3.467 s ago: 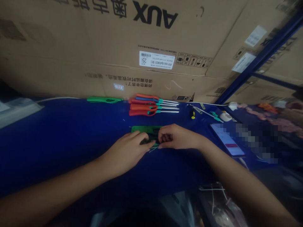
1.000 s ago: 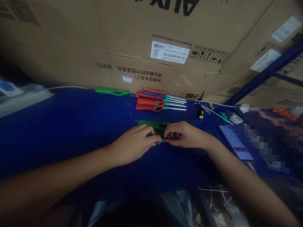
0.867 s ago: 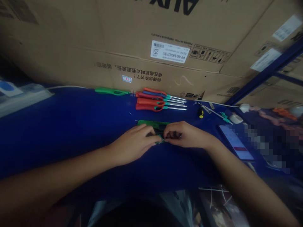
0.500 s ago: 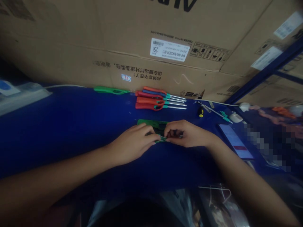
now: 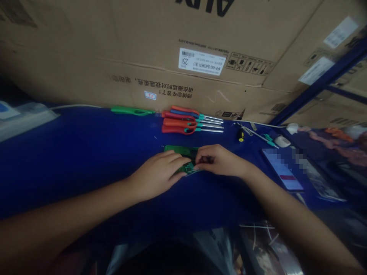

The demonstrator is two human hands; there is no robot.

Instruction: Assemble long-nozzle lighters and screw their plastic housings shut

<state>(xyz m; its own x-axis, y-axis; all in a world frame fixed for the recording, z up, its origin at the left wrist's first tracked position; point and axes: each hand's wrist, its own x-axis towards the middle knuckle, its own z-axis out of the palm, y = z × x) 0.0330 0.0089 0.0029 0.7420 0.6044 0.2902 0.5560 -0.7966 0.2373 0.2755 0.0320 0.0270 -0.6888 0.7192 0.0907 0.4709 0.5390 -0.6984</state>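
The green casing (image 5: pixel 178 149) lies on the worktop (image 5: pixel 94 152), long axis left to right, with the left hand (image 5: pixel 157 172) at its left part, the right hand (image 5: pixel 220 160) at its right. Both curl inward; their grip is hidden.

Green casing (image 5: pixel 179 149), lighters (image 5: pixel 175 129) on blue tabletop (image 5: pixel 100 149)

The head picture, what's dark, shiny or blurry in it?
Head view: dim overall; the box looks brighter than the table; metal tubes gleam; blocky squares sit by the phone; small bits between the left hand and right hand are too dark and blurry to tell.
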